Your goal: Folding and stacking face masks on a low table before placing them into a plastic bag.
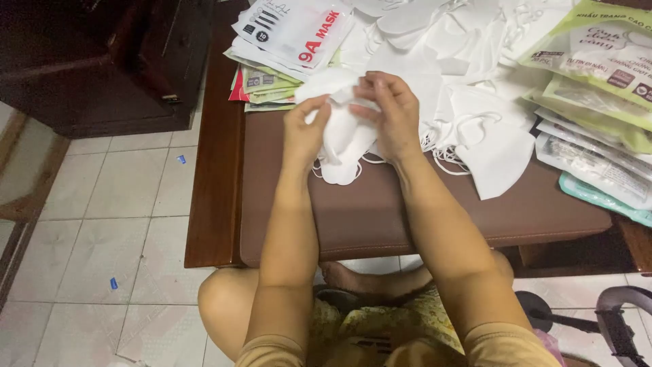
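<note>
the left hand [303,132] and the right hand [388,112] hold a small stack of white face masks [343,139] between them, above the brown cushioned bench [367,211]. left-hand fingers are curled onto the stack's 9 o'clock edge, pinching it. right-hand fingers are bent over the stack's 1 o'clock corner, gripping it from above. the lower rim of the stack and its loose ear loops hang just above the cushion at 6 o'clock; whether they touch it cannot be told.

surroundings, referenced from the held stack:
- 1 to 3 o'clock: a loose heap of white masks [475,102] with tangled ear loops, lying on the bench just beside the right wrist. one folded mask [499,160] lies nearest, at 3 o'clock.
- 11 to 12 o'clock: a pile of flat printed packaging bags [288,41], white on top, green and red below, close behind the left hand.
- 2 to 3 o'clock, far edge: green and clear packaging bags [598,81], overlapping, well apart from the hands.
- 9 o'clock: the wooden bench frame [210,170], then the tiled floor [109,224].
- 10 o'clock: a dark wooden cabinet [102,61].

the heap crowds the bench on the right-hand side; both forearms cross its front edge.
</note>
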